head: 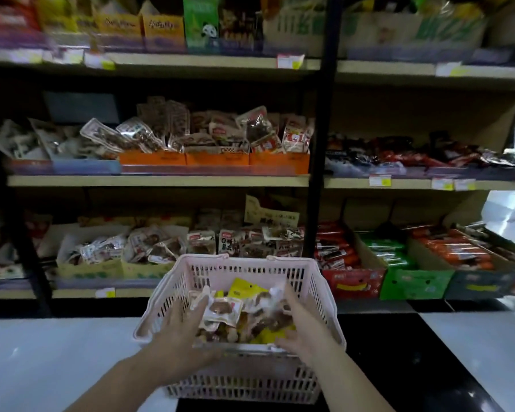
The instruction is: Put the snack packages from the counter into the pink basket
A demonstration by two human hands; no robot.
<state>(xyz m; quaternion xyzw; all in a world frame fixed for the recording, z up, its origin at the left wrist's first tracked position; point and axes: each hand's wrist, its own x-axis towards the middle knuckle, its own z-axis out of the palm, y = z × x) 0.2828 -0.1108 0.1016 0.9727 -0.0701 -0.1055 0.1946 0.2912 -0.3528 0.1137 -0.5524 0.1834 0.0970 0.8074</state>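
A loose heap of small clear and yellow plastic snack packages (235, 315) is seen inside the pink slotted plastic basket (244, 264), toward its near rim. The packages are judged light, soft and slippery, best cupped from both sides. The heap is pressed between the left hand (180, 331) and the right hand (302, 325), fingers extended rather than clenched. The basket is stood mid-width on the white counter (57, 352).

The pink basket (244, 260), slotted plastic, is sitting upright on the tabletop (42, 352). Snack packages (224, 311), clear pouches of brown food plus yellow ones, are lying heaped inside it.
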